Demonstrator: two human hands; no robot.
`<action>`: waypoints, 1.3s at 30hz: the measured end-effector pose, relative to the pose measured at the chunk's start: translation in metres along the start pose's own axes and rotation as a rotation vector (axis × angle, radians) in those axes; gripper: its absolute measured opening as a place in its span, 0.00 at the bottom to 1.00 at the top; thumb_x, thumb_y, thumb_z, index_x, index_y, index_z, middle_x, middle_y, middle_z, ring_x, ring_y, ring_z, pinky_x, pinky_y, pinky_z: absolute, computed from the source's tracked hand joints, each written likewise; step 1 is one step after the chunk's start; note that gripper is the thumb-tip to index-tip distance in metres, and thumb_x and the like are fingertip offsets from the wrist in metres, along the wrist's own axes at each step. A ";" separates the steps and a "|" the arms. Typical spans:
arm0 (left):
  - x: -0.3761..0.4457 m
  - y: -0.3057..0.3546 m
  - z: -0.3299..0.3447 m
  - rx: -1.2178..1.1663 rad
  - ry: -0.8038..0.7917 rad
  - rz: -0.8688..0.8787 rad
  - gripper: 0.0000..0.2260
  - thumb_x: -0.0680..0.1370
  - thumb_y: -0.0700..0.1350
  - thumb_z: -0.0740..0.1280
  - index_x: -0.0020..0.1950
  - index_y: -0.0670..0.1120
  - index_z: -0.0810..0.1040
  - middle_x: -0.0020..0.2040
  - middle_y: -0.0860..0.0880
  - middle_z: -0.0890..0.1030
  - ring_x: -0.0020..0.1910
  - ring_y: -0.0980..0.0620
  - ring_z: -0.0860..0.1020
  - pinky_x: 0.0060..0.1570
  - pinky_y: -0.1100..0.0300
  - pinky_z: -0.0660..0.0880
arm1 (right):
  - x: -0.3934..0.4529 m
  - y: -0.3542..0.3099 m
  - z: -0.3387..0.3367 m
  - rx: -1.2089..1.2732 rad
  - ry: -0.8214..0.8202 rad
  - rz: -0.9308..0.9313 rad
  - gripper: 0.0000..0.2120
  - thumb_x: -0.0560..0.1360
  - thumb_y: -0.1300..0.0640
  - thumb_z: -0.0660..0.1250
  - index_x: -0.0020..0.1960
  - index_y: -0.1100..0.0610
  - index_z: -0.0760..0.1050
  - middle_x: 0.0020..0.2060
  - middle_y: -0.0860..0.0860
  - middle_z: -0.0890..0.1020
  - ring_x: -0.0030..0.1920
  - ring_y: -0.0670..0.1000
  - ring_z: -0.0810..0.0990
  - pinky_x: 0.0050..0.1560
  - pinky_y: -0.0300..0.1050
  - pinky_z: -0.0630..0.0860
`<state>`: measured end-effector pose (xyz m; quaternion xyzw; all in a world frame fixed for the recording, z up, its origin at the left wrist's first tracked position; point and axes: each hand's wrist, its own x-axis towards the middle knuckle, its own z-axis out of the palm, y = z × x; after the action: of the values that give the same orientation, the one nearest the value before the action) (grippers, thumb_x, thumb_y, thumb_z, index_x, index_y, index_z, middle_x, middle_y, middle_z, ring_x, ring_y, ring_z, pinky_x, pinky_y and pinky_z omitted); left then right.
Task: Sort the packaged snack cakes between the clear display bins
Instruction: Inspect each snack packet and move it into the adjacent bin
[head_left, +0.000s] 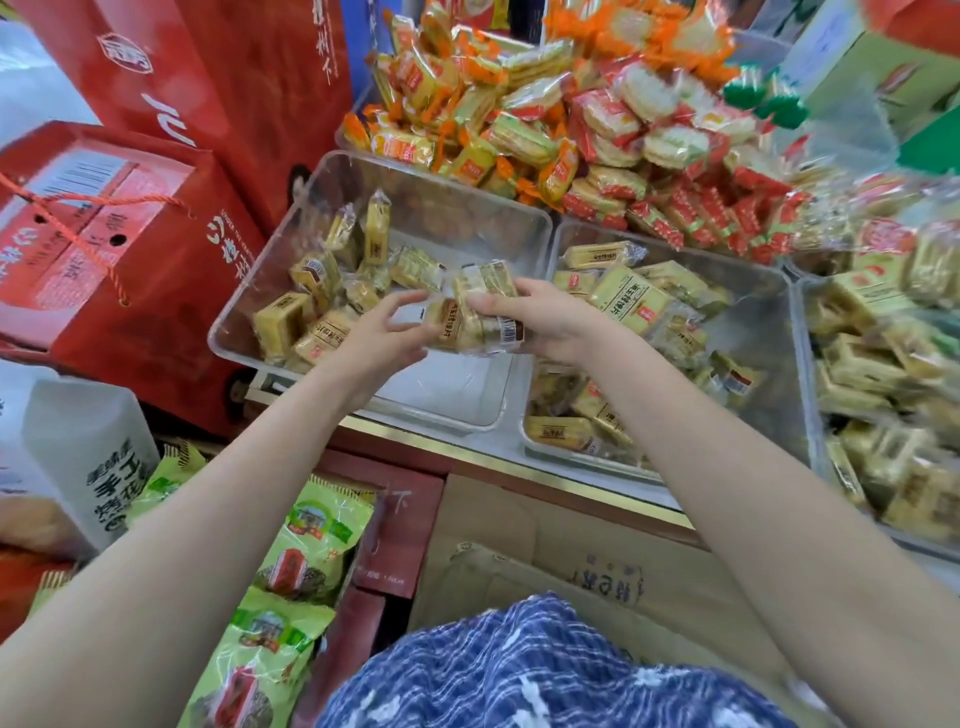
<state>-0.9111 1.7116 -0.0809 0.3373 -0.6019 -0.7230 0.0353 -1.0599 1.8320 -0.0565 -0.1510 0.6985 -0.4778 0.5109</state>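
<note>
— Since the snack cakes (480, 312) are bunched together over the left bin (270, 260), is the person carrying them across in one go?

— That is my reading. The right hand (540, 319) has its fingers curled over a small stack of wrapped cakes, gripping them from the right side, above the near right part of that bin.

— And the other hand?

— The left hand (382, 332) is beside the stack on its left, fingers spread and loosely bent. Its fingertips seem to touch the wrappers, but I cannot tell whether it grips them; it looks more like steadying, so slippery packets do not slide out.

— Where do the rest lie?

— More cakes (317, 306) sit loose in the far left half of the left bin, its near right floor bare. The middle bin (670, 467), just to the right, holds similar yellow packets (631, 299).

— Beyond the bins?

— Far off, heaps of orange and red wrapped biscuits (571, 135). On the left, red gift boxes (114, 249); near and low, green bags (306, 545) and a cardboard box (545, 525).
</note>
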 end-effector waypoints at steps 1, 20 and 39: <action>-0.001 0.001 0.001 -0.025 0.011 -0.007 0.18 0.76 0.38 0.68 0.64 0.50 0.70 0.49 0.46 0.78 0.48 0.52 0.77 0.53 0.61 0.73 | -0.006 0.001 -0.003 0.049 -0.020 -0.001 0.15 0.74 0.55 0.71 0.59 0.59 0.75 0.51 0.53 0.84 0.50 0.52 0.83 0.55 0.47 0.79; -0.012 0.016 0.009 -0.337 -0.004 0.021 0.14 0.79 0.35 0.62 0.62 0.47 0.74 0.54 0.47 0.79 0.45 0.54 0.80 0.44 0.65 0.79 | -0.058 0.014 -0.041 0.051 0.339 -0.264 0.22 0.70 0.65 0.73 0.63 0.61 0.71 0.49 0.55 0.78 0.42 0.49 0.77 0.37 0.39 0.74; -0.035 0.027 0.048 -0.281 -0.150 -0.067 0.06 0.80 0.41 0.63 0.53 0.52 0.74 0.55 0.45 0.78 0.49 0.41 0.78 0.47 0.44 0.77 | -0.089 0.036 -0.043 0.171 0.247 -0.442 0.06 0.76 0.65 0.66 0.46 0.55 0.73 0.60 0.60 0.73 0.53 0.56 0.78 0.58 0.51 0.77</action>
<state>-0.9191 1.7614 -0.0387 0.2940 -0.4842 -0.8240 0.0129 -1.0480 1.9339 -0.0351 -0.1966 0.6626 -0.6501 0.3158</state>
